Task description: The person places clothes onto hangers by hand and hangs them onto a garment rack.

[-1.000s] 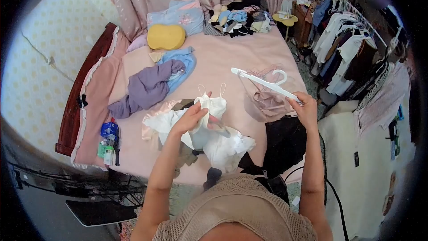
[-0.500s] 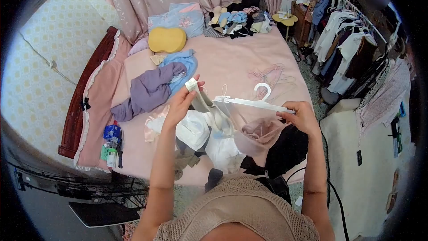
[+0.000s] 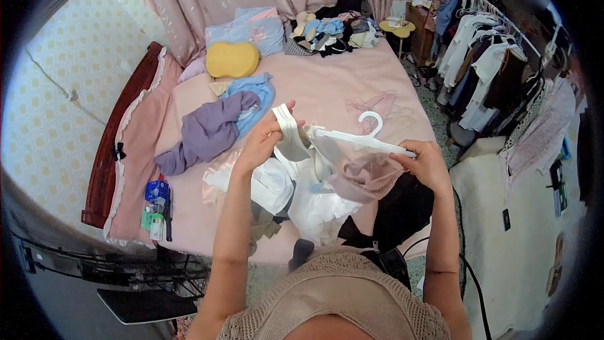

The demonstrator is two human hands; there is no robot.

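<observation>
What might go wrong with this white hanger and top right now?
The right hand grips the white hanger at one end, so it could tilt. The left hand holds the white camisole; a hard pull might stretch it. The mauve garment, seen just below the hanger, could tangle.

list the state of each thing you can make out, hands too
left hand: gripping white garment
right hand: gripping white hanger's end
white hanger: raised, hook upward
white garment: partly lifted by its band
mauve garment: crumpled; unclear whether hung
purple garment: bunched on bed
yellow cushion: lying on bed
clothes pile: heaped, unfolded
rack clothes: hanging
</observation>
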